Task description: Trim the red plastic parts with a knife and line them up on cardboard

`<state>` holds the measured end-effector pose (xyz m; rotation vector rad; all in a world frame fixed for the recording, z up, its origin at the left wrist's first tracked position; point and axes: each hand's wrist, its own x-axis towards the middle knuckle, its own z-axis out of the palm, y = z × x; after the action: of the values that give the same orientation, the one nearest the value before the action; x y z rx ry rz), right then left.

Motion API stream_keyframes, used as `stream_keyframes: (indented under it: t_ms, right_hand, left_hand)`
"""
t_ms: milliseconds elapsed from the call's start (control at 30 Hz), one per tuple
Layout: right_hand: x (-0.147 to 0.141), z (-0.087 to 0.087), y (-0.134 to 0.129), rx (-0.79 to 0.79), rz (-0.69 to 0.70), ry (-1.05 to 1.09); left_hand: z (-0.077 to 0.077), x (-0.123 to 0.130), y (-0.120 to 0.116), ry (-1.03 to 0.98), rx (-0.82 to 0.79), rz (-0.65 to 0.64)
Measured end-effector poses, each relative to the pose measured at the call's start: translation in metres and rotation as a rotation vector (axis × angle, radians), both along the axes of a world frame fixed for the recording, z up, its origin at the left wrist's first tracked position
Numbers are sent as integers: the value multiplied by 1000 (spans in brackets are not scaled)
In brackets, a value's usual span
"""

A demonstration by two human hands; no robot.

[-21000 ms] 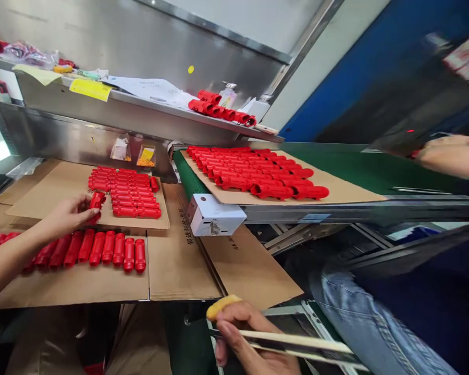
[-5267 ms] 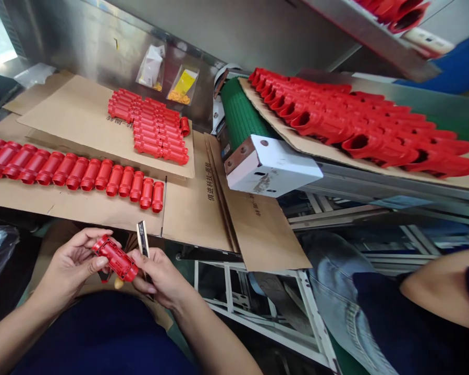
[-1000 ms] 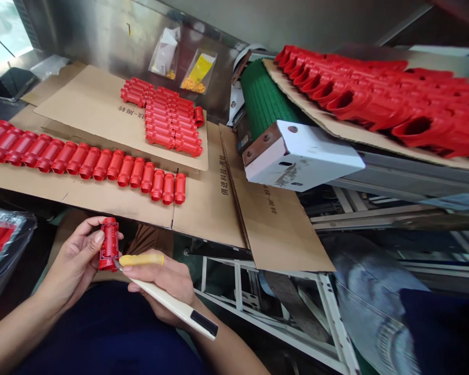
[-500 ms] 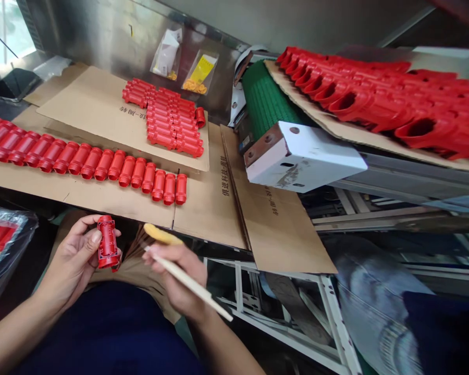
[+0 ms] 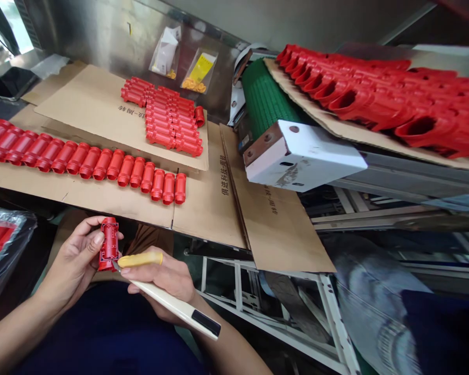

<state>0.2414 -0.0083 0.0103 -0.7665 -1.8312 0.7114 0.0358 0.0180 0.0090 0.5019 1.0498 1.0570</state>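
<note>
Between the thumb and fingers of my left hand [image 5: 76,255] is a red plastic cylindrical part [image 5: 109,240], held upright with its recessed, dark-outlined side showing. My right hand [image 5: 162,281] grips a cream-handled utility knife [image 5: 175,306]; a yellow finger cot [image 5: 140,259] covers one finger. The knife's tip meets the lower right edge of the red part, though the exact contact is hard to make out. Beyond both hands, a long row of red cylindrical parts [image 5: 111,164] lies along the cardboard.
Stacked red parts [image 5: 172,117] rest on a raised cardboard sheet [image 5: 89,99]. On the right, a green conveyor belt [image 5: 263,99] with a white end bracket [image 5: 303,156] carries more red housings [image 5: 375,99]. A plastic-lined box [image 5: 13,245] stands at left. Another person's jeans [image 5: 375,297] show at lower right.
My right hand has moved left and turned, bringing the knife's tip to the red part's lower edge. My left hand still holds the part in nearly the same place.
</note>
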Motion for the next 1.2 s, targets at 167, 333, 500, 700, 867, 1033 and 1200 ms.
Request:
stream_keyframes:
  t_ms: [167,333,500,700,867,1033,1200]
  right_hand:
    - [-3,-8,1,79,29,-64]
    - [-6,-15,-5,-108,-328,257]
    - [-13,-13,-5,-71,-314,184]
    - [-28,-19,5,171,-258,103]
    - [-30,-19,6,182,-257,74]
    - [-30,-16,7,206,-262,56]
    - [-33,-14,3,175,-279,76]
  left_hand:
    - [-3,-2,3,3,1,-6]
    - [0,-2,1,-14,12,23]
    - [-3,-1,-2,25,151,44]
    - [-12,-6,-10,256,347,25]
    - [-7,-6,-11,299,380,22]
    - [-11,-6,-9,279,406,16]
    - [-18,-6,-9,276,442,16]
